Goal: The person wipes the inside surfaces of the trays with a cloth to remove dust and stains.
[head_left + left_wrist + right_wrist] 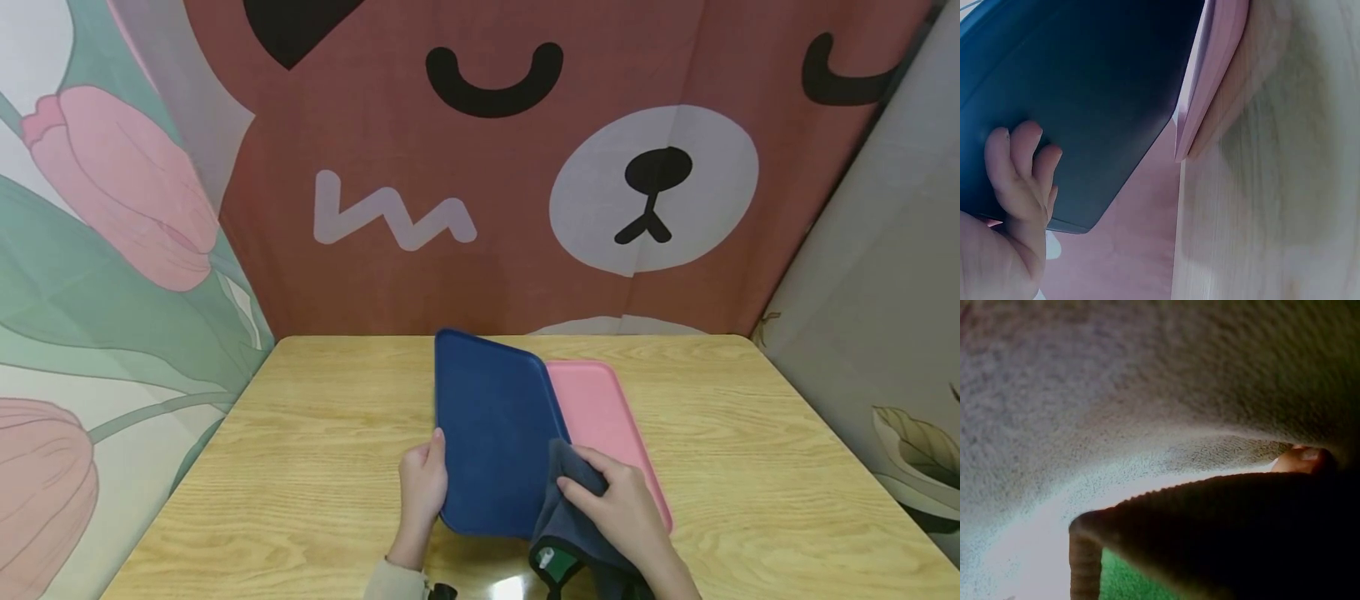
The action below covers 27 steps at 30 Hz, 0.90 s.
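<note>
A blue rectangular tray (495,433) is held up tilted by my left hand (423,479). The thumb lies at its left rim, and in the left wrist view the fingers (1022,150) spread over the underside. My right hand (630,508) grips a dark grey cloth (566,525) at the tray's lower right edge. That cloth hangs in folds and has a green patch (557,563) with dark edging near its lower end. In the right wrist view the cloth (1116,381) fills most of the picture, with one fingertip (1302,460) showing.
A pink tray (600,404) lies on the wooden table (322,467) behind and right of the blue one, partly covered by it in the head view. A bear-print curtain (510,283) hangs along the table's far edge, with printed cloths at both sides.
</note>
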Each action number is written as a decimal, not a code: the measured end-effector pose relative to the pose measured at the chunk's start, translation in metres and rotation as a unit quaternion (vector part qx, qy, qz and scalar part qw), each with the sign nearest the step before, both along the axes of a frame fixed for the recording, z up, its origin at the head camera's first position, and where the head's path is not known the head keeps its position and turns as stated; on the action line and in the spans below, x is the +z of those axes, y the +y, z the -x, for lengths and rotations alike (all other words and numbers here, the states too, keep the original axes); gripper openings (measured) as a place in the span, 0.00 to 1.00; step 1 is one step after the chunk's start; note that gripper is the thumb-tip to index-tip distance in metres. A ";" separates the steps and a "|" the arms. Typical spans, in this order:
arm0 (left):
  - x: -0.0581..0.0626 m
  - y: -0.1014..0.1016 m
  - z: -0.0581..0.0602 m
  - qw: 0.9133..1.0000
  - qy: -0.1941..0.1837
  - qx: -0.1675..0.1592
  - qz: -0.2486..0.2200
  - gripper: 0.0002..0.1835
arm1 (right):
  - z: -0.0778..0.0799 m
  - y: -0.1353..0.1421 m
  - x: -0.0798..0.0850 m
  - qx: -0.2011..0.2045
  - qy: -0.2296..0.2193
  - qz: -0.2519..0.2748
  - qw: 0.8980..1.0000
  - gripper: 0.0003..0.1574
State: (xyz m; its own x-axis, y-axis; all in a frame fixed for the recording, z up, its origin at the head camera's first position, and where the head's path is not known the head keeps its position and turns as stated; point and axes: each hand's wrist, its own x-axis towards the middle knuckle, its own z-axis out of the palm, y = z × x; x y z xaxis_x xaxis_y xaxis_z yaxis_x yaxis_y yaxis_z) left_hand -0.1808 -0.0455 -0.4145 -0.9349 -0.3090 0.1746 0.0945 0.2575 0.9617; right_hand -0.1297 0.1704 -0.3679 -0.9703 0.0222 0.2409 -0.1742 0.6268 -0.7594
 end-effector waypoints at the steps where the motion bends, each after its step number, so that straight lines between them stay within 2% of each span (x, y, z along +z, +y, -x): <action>1: 0.001 0.000 0.000 1.000 -0.002 -0.002 -0.001 0.27 | 0.000 0.000 0.000 0.000 0.000 0.000 1.000 0.21; 15: 0.003 -0.001 0.003 0.999 -0.031 -0.019 -0.008 0.28 | 0.001 -0.001 -0.001 -0.001 -0.008 -0.001 1.000 0.21; 27: 0.002 -0.003 0.007 0.998 -0.045 -0.048 -0.015 0.27 | 0.001 -0.001 -0.002 0.000 -0.012 0.002 1.000 0.22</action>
